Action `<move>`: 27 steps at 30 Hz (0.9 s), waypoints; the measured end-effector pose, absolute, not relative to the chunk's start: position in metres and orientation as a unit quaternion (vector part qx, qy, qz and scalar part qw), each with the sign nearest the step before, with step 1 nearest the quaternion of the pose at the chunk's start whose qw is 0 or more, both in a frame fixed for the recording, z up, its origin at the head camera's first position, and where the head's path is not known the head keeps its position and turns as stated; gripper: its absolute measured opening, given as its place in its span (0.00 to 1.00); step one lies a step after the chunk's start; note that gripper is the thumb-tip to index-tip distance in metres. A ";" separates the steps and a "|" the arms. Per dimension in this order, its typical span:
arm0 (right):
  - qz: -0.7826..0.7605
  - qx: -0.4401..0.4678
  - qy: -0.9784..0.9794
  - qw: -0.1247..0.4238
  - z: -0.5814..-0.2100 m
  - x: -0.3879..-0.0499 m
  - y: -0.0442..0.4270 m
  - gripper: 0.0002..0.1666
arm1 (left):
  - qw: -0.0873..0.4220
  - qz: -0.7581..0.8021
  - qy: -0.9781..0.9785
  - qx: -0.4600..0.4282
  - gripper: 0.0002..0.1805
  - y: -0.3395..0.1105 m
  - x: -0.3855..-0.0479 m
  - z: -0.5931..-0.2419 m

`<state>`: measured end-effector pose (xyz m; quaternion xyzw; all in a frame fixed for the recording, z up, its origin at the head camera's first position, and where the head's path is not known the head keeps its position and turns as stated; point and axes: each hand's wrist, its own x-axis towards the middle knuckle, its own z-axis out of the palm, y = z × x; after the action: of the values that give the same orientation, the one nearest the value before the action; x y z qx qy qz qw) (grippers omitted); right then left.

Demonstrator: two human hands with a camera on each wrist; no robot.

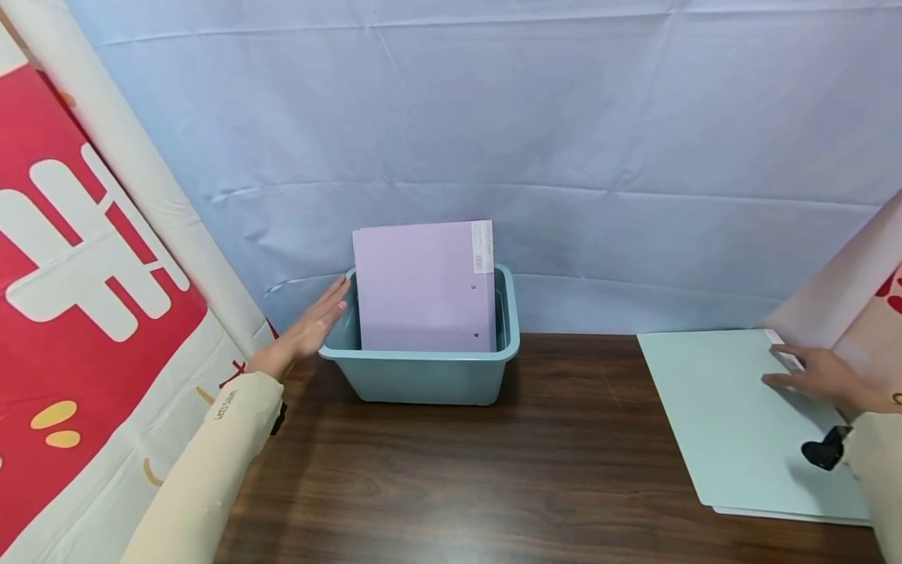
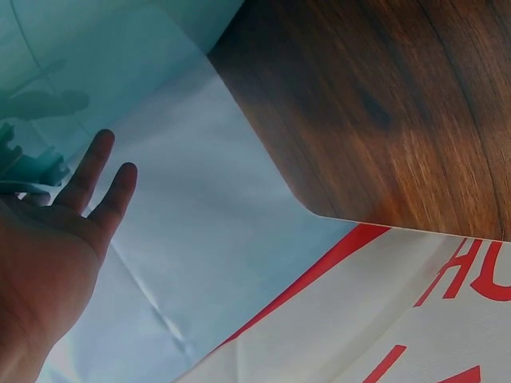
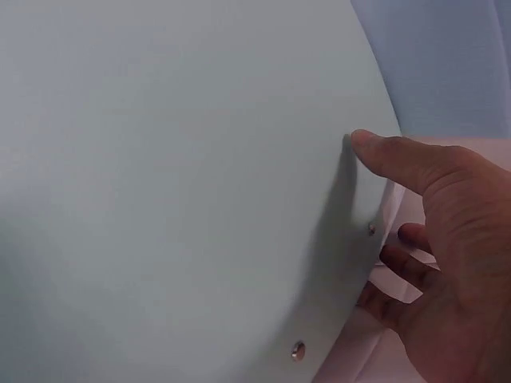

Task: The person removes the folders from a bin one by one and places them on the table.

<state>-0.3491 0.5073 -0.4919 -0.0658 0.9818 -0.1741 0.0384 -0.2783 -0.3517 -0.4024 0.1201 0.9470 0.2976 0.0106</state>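
Observation:
A blue-green plastic basin (image 1: 430, 380) stands on the table with a lilac file folder (image 1: 419, 286) upright inside it. My left hand (image 1: 310, 333) is at the basin's left rim, its fingers straight; in the left wrist view the hand (image 2: 56, 247) has nothing in its palm. On the right lies a pale green file folder (image 1: 733, 415), with another pale edge showing beneath. My right hand (image 1: 824, 380) is over its label edge. In the right wrist view the thumb of that hand (image 3: 467, 263) is at the folder's face (image 3: 176, 175), the other fingers beside its riveted edge, loosely bent.
Dark wood table (image 1: 564, 462) lies between the basin and the green folder. A pale blue cloth (image 1: 550, 141) hangs behind both. Red and white printed cloth (image 1: 84, 313) borders the left side, and a pale printed cloth (image 1: 856, 305) borders the right.

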 end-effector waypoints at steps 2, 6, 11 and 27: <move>-0.171 -0.082 0.982 0.029 -0.487 -0.349 0.506 0.51 | 0.012 0.299 0.947 0.119 0.35 -0.351 -0.278 -0.403; -0.162 -0.110 0.980 0.027 -0.477 -0.351 0.502 0.52 | 0.012 0.298 0.947 0.118 0.35 -0.350 -0.276 -0.403; -0.169 -0.113 0.978 0.039 -0.467 -0.349 0.494 0.51 | 0.011 0.296 0.948 0.120 0.35 -0.351 -0.275 -0.403; -0.194 -0.195 0.961 -0.005 -0.442 -0.344 0.469 0.41 | 0.004 0.294 0.947 0.127 0.34 -0.349 -0.278 -0.402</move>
<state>-0.3440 0.4687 -0.4417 -0.1950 0.9615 -0.1937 -0.0046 -0.2778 -0.3491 -0.4019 0.1270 0.9474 0.2937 0.0037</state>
